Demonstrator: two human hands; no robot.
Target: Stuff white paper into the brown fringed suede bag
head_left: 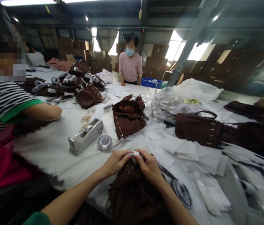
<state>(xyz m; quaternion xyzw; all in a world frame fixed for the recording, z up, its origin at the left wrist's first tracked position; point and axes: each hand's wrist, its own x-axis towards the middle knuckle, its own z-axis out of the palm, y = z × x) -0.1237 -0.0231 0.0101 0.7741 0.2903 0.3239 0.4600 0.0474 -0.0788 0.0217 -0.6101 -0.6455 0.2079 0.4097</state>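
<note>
tape dispenser [85, 136] left of upright bag [128, 117]; flat bag [198, 128] right, all on table [52, 150]

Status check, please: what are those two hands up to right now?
Left hand and right hand together pinch a white-taped strap atop a brown fringed bag. Tape dispenser sits just left. Nothing blocking.

no readable text, labels or numbers

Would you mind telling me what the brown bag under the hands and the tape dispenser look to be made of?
Brown bag: apparently suede or a suede-like fabric, matte and napped, with cut fringe along its edge. Tape dispenser: probably moulded plastic, smooth grey, faint sheen; metal cannot be ruled out. Left hand and right hand grip the bag's wrapped strap.
</note>
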